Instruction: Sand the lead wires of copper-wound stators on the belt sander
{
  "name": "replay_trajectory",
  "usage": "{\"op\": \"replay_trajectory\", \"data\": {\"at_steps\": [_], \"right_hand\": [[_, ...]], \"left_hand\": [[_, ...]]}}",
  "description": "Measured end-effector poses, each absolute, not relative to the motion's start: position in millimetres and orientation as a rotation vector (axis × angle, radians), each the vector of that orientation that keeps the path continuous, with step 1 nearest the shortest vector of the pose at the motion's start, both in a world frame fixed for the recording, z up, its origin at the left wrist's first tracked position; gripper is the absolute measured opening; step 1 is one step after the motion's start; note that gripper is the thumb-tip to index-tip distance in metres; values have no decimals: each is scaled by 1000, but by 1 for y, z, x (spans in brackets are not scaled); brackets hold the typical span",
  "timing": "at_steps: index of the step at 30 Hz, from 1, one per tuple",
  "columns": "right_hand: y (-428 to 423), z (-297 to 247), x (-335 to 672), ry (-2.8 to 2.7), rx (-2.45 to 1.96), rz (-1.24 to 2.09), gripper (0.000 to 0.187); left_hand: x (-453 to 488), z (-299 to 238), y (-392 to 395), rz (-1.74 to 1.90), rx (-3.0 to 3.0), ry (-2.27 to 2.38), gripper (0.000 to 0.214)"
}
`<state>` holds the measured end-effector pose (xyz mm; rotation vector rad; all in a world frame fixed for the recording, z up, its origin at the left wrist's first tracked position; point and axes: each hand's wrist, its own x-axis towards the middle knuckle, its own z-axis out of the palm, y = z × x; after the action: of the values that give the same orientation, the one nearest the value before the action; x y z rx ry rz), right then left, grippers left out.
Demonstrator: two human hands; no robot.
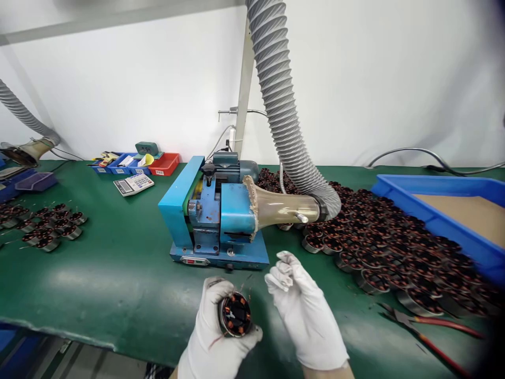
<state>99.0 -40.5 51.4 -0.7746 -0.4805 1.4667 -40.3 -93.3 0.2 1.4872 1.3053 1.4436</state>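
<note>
My left hand (216, 331), in a white glove, is wrapped round a motor stator (235, 314). The stator is a round metal ring with copper windings and a dark centre, its open face turned up toward me. Thin wire ends (248, 287) stick up from its far side. To its right, my gloved right hand (302, 310) is raised with its fingers curled and pinched together; whatever lies between the fingertips, if anything, is too small to make out. Just beyond both hands stands a blue belt-driven machine (213, 216) with a motor.
Many similar stators (374, 247) cover the bench at right, with red-handled cutters (410, 321) in front and a blue tray (437, 226) behind. A grey hose (280, 100) joins the machine's funnel. At left are more stators (51, 223), a calculator (134, 184) and small bins (164, 164).
</note>
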Motion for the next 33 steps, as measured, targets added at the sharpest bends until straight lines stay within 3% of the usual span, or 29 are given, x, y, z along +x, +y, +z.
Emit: {"op": "replay_trajectory", "data": {"at_steps": [3,6,12,20,33], "right_hand": [[-39,49,92,-744,-910,1447,20],[-42,37,76,-1058,-1058,1227,14],[-33,16,64,-1130,-1210,956,16],[-1,3,66,-1221,-1282,877,25],[13,4,73,-1258,-1261,833,23]], "left_hand": [[-42,4,-87,1416,1445,1271,58],[-38,8,-76,1426,1427,1181,56],[-19,1,-56,1399,1196,1316,48],[-4,-1,-18,1498,951,1236,39],[3,2,-5,1556,966,1252,36]]}}
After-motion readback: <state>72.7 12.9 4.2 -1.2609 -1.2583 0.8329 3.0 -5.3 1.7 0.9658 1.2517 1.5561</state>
